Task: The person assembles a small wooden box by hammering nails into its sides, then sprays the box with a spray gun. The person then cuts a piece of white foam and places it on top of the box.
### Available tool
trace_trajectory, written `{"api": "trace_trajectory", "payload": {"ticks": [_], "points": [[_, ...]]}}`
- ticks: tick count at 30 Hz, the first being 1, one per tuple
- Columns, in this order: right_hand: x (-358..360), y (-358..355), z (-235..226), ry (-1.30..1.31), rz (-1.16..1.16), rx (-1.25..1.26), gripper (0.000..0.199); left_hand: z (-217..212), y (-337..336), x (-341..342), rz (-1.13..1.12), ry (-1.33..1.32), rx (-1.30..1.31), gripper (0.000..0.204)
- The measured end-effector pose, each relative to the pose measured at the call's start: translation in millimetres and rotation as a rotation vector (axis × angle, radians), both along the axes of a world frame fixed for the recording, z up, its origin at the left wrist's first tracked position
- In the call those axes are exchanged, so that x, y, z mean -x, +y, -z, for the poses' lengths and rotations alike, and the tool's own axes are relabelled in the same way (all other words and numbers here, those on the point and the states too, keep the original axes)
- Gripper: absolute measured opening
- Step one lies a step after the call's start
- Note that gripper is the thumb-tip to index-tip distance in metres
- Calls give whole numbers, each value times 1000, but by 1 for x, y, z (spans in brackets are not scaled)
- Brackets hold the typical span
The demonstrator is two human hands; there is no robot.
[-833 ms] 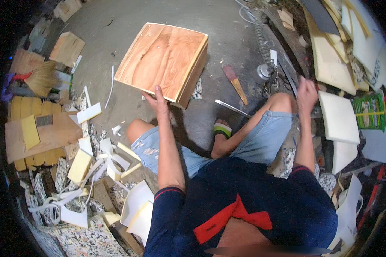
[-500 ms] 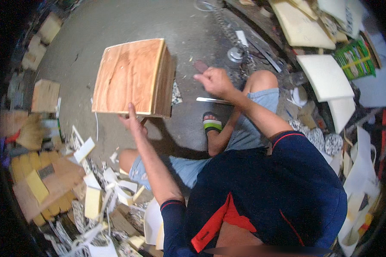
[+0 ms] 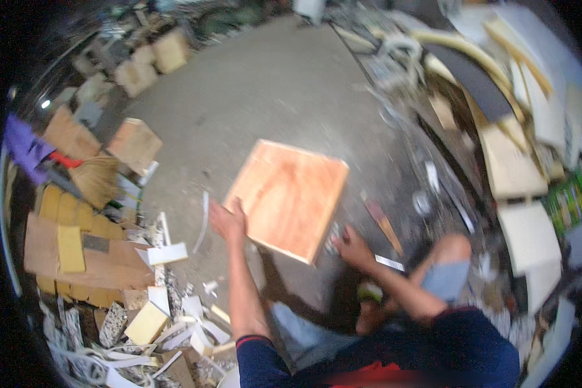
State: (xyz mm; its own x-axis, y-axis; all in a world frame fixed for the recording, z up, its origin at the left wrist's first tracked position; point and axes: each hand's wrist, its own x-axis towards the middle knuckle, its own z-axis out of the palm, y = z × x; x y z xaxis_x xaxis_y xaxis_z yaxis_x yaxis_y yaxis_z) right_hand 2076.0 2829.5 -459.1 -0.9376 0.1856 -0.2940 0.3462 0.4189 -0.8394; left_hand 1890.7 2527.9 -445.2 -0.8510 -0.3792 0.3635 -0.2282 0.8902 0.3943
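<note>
A square wooden box [image 3: 291, 197] with pale edges is held tilted over the grey floor, its broad grained face towards me. My left hand [image 3: 228, 222] grips it at the near left side, the thumb up over the edge of the face. Just off the box's near right corner is my right hand [image 3: 354, 249], apart from the wood; motion blurs its partly curled fingers. To the right of that hand lies a tool with a reddish-brown handle [image 3: 374, 209], and closer to my leg a short whitish strip [image 3: 389, 262].
On the left are another wooden box [image 3: 134, 145], a straw broom [image 3: 96, 180], a cardboard sheet [image 3: 119, 262] and piled foam offcuts [image 3: 147, 323]. Foam slabs [image 3: 530, 236] and a green bag [image 3: 569, 200] line the right. A round metal piece [image 3: 421, 203] sits on the floor.
The view has swung, shifting the whole scene. The box has turned and tipped in my left hand, so its side no longer shows as broadly. My right hand has come nearer the box.
</note>
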Motion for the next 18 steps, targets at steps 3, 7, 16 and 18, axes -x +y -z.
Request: {"api": "trace_trajectory", "payload": {"ticks": [3,7,16,18], "points": [[23,-30,4,106,17,230,83,-8,1,5,40,-180,-183,67],[36,-67,15,94,178,389,84,-2,-2,-2,44,-145,-196,55],[80,-104,-20,466,-76,-182,106,22,-73,-2,-118,-98,-329,60],[73,-80,-14,360,-98,109,89,23,-65,-15,-179,-60,-314,60]]}}
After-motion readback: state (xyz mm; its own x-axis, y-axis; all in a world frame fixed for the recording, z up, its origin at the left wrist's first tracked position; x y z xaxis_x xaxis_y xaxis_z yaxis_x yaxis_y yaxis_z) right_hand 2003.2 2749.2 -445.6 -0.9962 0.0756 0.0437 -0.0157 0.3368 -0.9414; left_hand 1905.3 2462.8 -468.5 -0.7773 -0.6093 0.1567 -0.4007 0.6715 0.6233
